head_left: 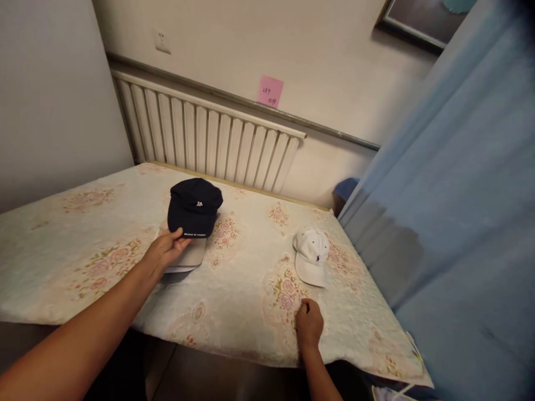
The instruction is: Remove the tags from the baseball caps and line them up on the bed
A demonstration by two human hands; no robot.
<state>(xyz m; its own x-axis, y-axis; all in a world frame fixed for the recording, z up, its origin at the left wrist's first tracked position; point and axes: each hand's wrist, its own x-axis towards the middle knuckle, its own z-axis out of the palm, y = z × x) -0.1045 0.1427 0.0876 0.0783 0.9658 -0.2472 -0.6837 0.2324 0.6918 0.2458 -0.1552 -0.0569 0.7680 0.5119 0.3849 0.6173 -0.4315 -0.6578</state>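
Note:
My left hand (169, 245) grips the brim of a dark navy baseball cap (194, 206), thumb on top, at the left-centre of the bed. Small white lettering marks its front and brim edge. Beneath it show the brims of lighter caps (191, 256), beige and white, mostly hidden by the navy one. To the right, a white baseball cap (311, 253) with a small dark logo lies with its brim toward me. Just in front of that cap, my right hand (310, 324) is curled closed near the bed's front edge; whether anything is inside cannot be seen.
A floral quilted cover (242, 289) spreads over the bed. Behind it stand a white radiator (213, 131) and a wall with a pink note (270, 91). A blue curtain (443, 184) hangs along the right side, with a blue object (346, 188) beside it at the back corner.

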